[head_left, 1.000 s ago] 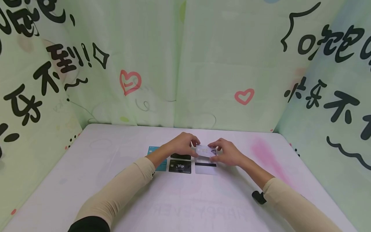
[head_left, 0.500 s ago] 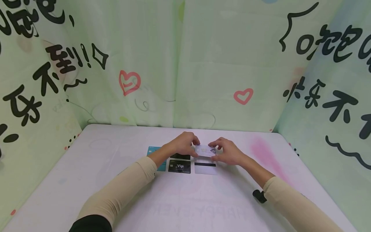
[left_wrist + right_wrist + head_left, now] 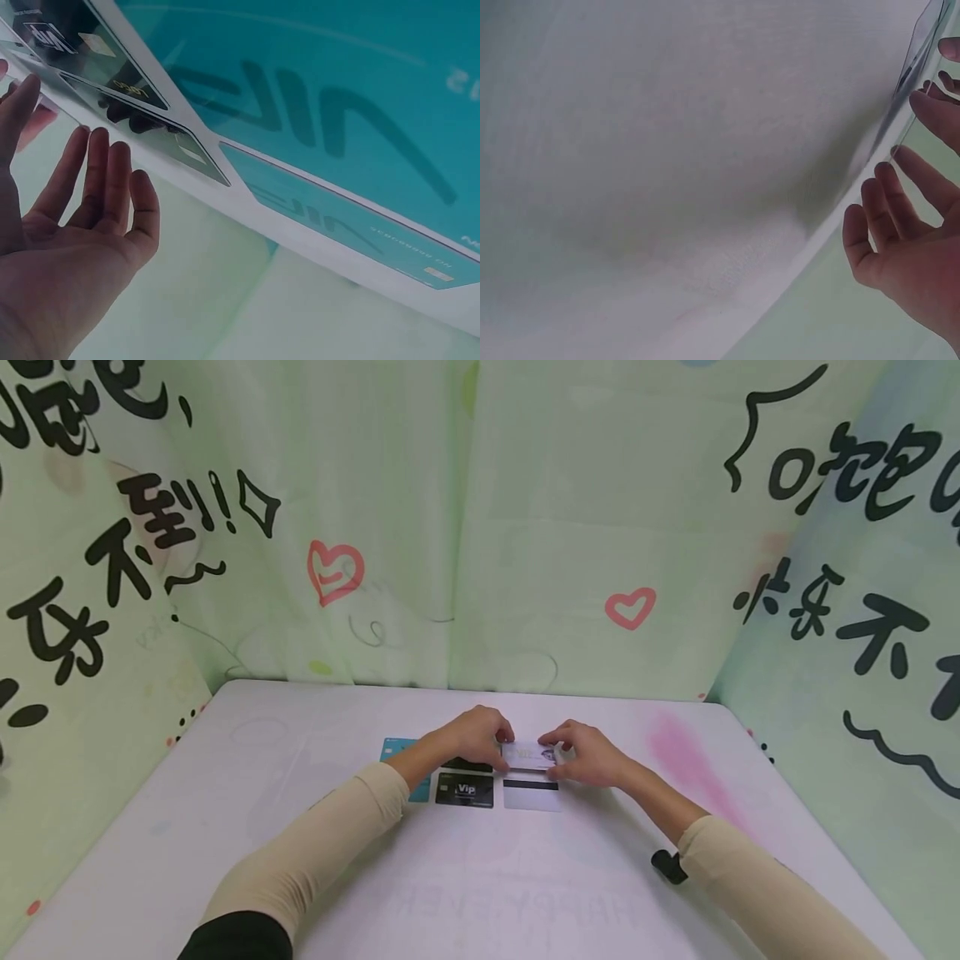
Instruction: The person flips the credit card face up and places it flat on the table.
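Observation:
A pale card (image 3: 528, 755) with a small dark picture at its right is held between both hands in the head view, just above or on the table behind a white card with a black stripe (image 3: 531, 797). My left hand (image 3: 478, 735) pinches its left side between thumb and fingers. At the right side, my right hand (image 3: 590, 755) holds it by thumb and index finger; the right wrist view shows its thin edge there. A black Vip card (image 3: 465, 791) lies left of the striped one. Behind it, another black card (image 3: 467, 765) is partly covered by the left hand.
Two teal cards, a rear one (image 3: 395, 747) and a front one (image 3: 422, 788), lie at the left of the group, partly hidden by the left arm. The white table (image 3: 450, 877) meets a printed curtain (image 3: 525, 527) at the back.
The pale card and both hands have come down slightly toward the table and a little to the left, narrowing the gap below the card. The other cards stay put.

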### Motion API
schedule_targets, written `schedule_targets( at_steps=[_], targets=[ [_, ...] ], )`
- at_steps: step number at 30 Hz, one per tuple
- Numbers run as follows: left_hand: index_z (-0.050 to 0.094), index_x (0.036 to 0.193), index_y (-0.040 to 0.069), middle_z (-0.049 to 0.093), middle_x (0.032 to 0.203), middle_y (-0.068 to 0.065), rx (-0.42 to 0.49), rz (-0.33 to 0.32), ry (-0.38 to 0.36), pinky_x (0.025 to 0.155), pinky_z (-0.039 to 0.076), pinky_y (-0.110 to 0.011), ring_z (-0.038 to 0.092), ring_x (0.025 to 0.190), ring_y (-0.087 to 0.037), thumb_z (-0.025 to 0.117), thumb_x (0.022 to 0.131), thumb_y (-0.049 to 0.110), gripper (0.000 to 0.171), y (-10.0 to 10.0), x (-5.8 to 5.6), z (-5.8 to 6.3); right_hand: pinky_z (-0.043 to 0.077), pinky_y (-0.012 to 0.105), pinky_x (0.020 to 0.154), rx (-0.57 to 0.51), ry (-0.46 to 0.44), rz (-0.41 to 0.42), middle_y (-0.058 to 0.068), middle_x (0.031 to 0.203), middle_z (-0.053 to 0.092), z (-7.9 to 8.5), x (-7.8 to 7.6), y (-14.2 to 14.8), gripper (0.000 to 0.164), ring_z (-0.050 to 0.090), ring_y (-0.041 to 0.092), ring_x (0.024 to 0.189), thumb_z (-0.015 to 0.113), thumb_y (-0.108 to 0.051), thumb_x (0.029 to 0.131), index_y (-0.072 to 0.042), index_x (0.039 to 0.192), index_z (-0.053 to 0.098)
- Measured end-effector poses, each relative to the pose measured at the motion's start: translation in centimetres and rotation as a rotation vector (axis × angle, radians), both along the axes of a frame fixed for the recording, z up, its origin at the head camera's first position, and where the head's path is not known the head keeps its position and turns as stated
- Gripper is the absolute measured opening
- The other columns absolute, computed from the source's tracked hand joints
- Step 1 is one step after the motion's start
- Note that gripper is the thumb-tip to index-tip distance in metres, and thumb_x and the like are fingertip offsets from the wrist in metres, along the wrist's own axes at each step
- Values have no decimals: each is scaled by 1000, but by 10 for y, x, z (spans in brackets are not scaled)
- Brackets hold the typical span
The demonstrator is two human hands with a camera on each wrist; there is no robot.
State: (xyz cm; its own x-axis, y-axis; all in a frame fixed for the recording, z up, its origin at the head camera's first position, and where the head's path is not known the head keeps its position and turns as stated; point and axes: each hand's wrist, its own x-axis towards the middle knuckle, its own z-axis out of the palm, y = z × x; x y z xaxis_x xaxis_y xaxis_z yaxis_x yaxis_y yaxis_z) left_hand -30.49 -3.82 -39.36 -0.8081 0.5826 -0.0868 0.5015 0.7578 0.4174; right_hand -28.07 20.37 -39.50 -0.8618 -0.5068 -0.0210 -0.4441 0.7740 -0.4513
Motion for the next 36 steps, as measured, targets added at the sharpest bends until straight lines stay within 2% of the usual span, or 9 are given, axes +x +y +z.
schedule_targets(
  at_steps=[12, 25, 36],
  targets=[
    [74, 126, 10, 72, 117, -3, -49, -8, 1, 99, 52, -34, 62, 103, -15, 87, 84, 32, 49, 3, 0, -2, 46, 35, 85, 18, -15, 8, 14, 119, 64, -6, -4, 1, 50, 59, 27, 102, 82, -18, 85, -5, 132, 70],
    [75, 125, 9, 73, 117, -4, -40, -8, 1, 98, 52, -34, 60, 100, -16, 87, 84, 31, 48, 2, 2, -4, 45, 35, 85, 38, -32, 1, 14, 120, 62, -9, -6, 0, 50, 58, 28, 103, 84, -20, 85, -6, 132, 71],
    [72, 129, 11, 67, 116, -7, -43, -5, 10, 92, 51, -32, 57, 99, -17, 87, 85, 31, 51, 0, 8, 0, 46, 37, 86, 34, -22, 13, 15, 121, 63, -6, -3, -1, 50, 60, 29, 103, 83, -19, 85, -5, 132, 71]
  ],
)
